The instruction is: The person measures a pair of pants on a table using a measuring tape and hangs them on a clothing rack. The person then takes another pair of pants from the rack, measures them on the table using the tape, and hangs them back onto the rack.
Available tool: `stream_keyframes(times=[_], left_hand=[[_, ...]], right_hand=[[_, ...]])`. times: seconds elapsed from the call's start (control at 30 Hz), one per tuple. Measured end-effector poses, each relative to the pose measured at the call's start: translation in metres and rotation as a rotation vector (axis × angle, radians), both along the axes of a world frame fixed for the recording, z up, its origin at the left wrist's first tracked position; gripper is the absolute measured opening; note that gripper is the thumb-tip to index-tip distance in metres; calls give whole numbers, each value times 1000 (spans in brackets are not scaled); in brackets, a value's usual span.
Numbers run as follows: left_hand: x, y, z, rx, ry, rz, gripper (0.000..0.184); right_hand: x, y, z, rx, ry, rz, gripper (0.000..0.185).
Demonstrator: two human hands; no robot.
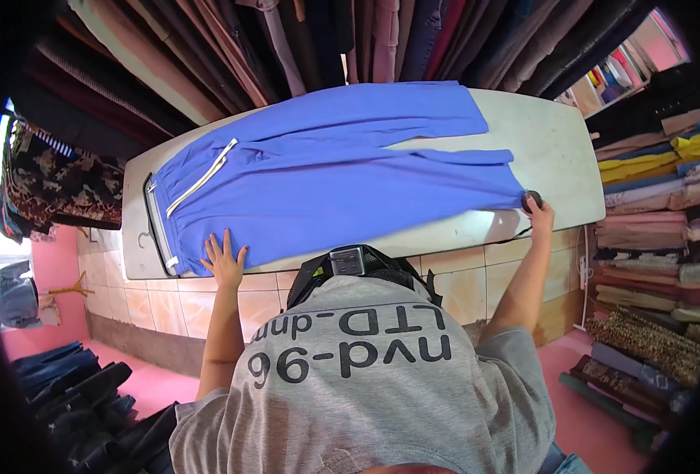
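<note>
We hold the pants [310,207] flat on the tabletop [543,130], left grip [227,262] spread near the waist [174,231], right grip [541,212] pinching a black disc [531,201] at the hem [516,175], seemingly to keep the cloth taut.

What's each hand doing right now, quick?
Left hand: open, fingers spread on the blue trousers.
Right hand: closed, holding a dark round object.

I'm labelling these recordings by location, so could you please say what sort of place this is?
Probably a clothing shop or its storeroom: hanging garments packed closely, folded stacks at the right, and blue trousers spread on a table.
</note>
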State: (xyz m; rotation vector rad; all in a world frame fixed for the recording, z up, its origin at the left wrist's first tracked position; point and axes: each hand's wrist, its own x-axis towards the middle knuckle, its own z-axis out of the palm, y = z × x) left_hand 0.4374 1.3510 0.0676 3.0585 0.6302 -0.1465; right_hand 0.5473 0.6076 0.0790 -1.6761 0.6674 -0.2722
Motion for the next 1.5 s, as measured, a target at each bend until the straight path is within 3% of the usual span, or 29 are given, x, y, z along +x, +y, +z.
stream_keyframes(times=[0.13,0.2,0.23,0.27,0.33,0.37,0.47,0.5,0.63,0.73,0.8,0.83,0.97,1.03,1.17,1.27,1.33,1.4,1.5], left_hand=[[-12,-3,-2,-53,-10,-1,72],[-16,-6,-5,-57,-60,1,72],[-17,-8,-6,-55,-56,22,72],[-18,-9,-8,-69,-83,3,73],[-24,-14,-5,-81,-92,-3,73],[-23,-17,-2,-104,-74,-7,72],[-24,-23,9,-137,-37,-13,72],[-23,-24,11,-150,-12,-14,72],[-35,-28,10,-129,-44,-84,73],[-36,-31,10,-135,-37,-95,73],[-36,-30,11,-148,-13,-99,74],[-36,-30,13,-145,-15,-90,74],[-39,-25,13,-183,-26,-99,71],[-42,-23,10,-203,-63,-105,70],[-49,-22,9,-220,-96,-131,68],[-43,-22,10,-212,-80,-121,69],[-43,-25,13,-204,-54,-102,69],[-42,-31,16,-97,-173,-178,63],[-47,-36,24,-195,-282,-313,57]], right_hand=[[13,-17,2,-154,261,135,31],[21,-2,21,-803,525,92,30],[26,-1,15,-615,407,30,29],[33,6,14,-618,409,53,29],[41,28,14,-192,103,146,30],[46,37,14,-148,123,217,29],[65,43,5,-261,164,283,31],[73,43,10,-419,252,292,33],[100,38,3,-470,243,280,35],[120,29,-17,-655,1,252,36],[130,29,-19,-336,124,396,34],[131,29,-19,-334,121,405,34],[102,20,9,51,-117,164,32],[62,37,73,72,-122,46,34],[52,24,105,39,-142,5,36],[111,27,85,-87,-250,17,39],[153,24,48,-327,-13,-19,42],[159,19,20,-465,93,15,43],[117,-1,7,-434,62,18,40]])
